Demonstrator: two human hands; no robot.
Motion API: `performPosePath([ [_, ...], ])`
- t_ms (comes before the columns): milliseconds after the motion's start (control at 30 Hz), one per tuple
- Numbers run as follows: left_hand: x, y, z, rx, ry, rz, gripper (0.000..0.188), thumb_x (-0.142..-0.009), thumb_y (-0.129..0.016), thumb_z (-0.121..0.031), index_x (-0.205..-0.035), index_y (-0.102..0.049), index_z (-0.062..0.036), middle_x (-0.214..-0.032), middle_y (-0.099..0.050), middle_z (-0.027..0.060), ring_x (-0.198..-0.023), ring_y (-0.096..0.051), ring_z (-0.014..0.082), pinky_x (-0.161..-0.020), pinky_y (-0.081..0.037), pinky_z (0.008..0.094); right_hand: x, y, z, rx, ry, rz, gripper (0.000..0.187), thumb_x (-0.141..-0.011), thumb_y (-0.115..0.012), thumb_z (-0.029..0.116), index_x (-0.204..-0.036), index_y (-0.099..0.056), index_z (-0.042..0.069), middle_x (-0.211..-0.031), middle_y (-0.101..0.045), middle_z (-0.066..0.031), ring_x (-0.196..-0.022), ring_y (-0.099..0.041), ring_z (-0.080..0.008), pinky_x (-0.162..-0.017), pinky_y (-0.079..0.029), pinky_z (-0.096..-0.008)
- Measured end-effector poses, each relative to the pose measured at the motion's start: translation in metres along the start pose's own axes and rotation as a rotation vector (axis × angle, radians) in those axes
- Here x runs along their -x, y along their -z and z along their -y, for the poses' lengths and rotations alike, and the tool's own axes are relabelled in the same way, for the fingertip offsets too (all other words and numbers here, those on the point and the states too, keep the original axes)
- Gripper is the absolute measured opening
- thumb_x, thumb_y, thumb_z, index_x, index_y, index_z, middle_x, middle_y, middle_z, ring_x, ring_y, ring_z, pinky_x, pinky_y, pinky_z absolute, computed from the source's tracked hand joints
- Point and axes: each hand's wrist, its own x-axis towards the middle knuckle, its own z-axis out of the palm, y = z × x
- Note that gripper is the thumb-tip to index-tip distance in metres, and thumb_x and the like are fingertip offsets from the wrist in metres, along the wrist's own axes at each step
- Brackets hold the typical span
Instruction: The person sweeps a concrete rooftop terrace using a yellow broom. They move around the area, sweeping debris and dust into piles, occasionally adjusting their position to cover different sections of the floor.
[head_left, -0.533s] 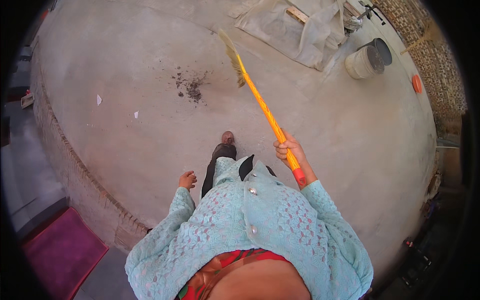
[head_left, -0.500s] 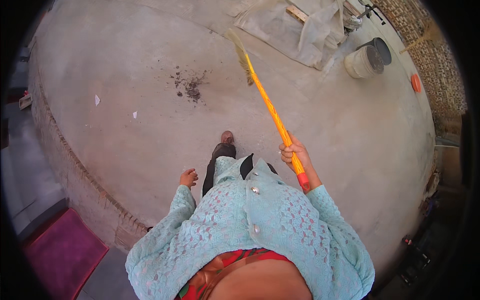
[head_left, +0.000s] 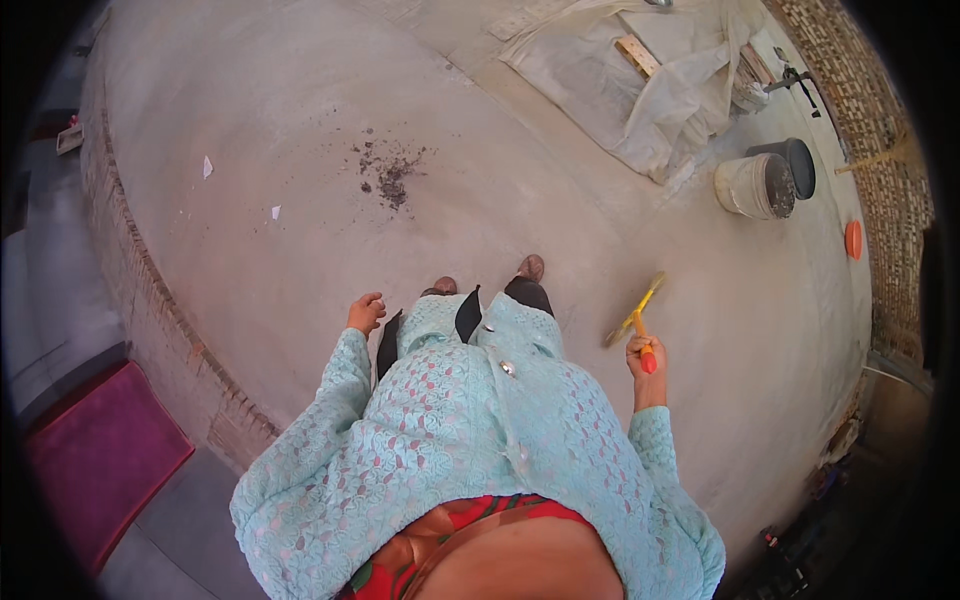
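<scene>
My right hand (head_left: 637, 352) is wrapped round the handle of a broom (head_left: 640, 318). The broom has a yellow-orange handle with a red end cap, and it points down and away, so it looks much shortened. Its thin yellowish bristle head is just above the floor or touching it; I cannot tell which. My left hand (head_left: 366, 313) hangs beside my left hip with loosely bent fingers apart and nothing visible in it. Ahead of my shoes, a scatter of dark debris (head_left: 392, 188) lies on the concrete floor (head_left: 300, 310).
Two white scraps (head_left: 208, 167) lie at the left, near a low brick edge (head_left: 145, 270). At the far right are a whitish bucket (head_left: 735, 187), a dark bucket (head_left: 800, 165), an orange-red object (head_left: 853, 240) and a crumpled sheet (head_left: 600, 85). A magenta mat (head_left: 105, 455) is at lower left.
The broom has swung from pointing up ahead to pointing down at my right, as my right hand moved right. Both shoes now show, and my left hand is slightly farther forward.
</scene>
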Motion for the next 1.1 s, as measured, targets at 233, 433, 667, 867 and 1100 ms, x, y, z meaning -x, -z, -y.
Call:
performPosePath([
  [233,0.048,-0.010,0.023,0.078,0.173,-0.128,0.030,-0.075,-0.048,-0.017,-0.104,-0.050,-0.0079,-0.079,-0.055,0.0032,-0.067,-0.054,0.0144,-0.054,-0.042,0.0286,-0.074,-0.130,-0.046,0.276,-0.505,0.149,0.006,-0.072,-0.042,0.003,-0.068,-0.037,0.003,-0.056,-0.040,-0.0011,-0.044,-0.040,-0.0088,-0.042,-0.038,-0.0195],
  [433,0.038,-0.044,0.048,0.220,0.201,-0.128,0.030,-0.075,-0.050,-0.017,-0.103,-0.051,-0.0083,-0.077,-0.055,0.0031,-0.066,-0.054,0.0142,-0.052,-0.041,0.0295,-0.089,-0.258,-0.094,0.399,-0.692,0.327,0.003,-0.071,-0.040,0.002,-0.073,-0.039,0.001,-0.059,-0.040,-0.0020,-0.044,-0.038,-0.0073,-0.042,-0.037,-0.0190],
  [667,-0.026,-0.066,0.006,0.490,0.288,-0.107,0.032,-0.071,-0.051,-0.015,-0.103,-0.050,-0.0087,-0.074,-0.055,0.0027,-0.061,-0.052,0.0137,-0.050,-0.041,0.0309,-0.051,-0.367,-0.095,0.467,-0.605,0.431,0.029,-0.069,-0.041,-0.003,-0.097,-0.036,0.003,-0.067,-0.039,-0.0034,-0.043,-0.036,-0.0043,-0.037,-0.032,-0.0142],
  [867,-0.067,-0.061,-0.050,0.501,0.213,-0.087,0.031,-0.074,-0.049,-0.016,-0.104,-0.050,-0.0091,-0.079,-0.055,0.0023,-0.065,-0.052,0.0132,-0.051,-0.040,0.0286,-0.044,-0.424,-0.096,0.798,-0.413,0.425,0.040,-0.067,-0.041,-0.004,-0.105,-0.033,0.006,-0.066,-0.037,-0.0033,-0.044,-0.036,-0.0044,-0.039,-0.034,-0.0160],
  [1100,-0.064,-0.059,-0.092,0.562,0.199,-0.175,0.033,-0.074,-0.049,-0.017,-0.105,-0.050,-0.0089,-0.082,-0.054,0.0023,-0.071,-0.053,0.0128,-0.054,-0.041,0.0274,-0.178,-0.463,-0.102,0.704,-0.715,0.143,0.010,-0.069,-0.041,-0.001,-0.079,-0.039,-0.002,-0.057,-0.039,-0.0008,-0.043,-0.035,-0.0069,-0.041,-0.035,-0.0169],
])
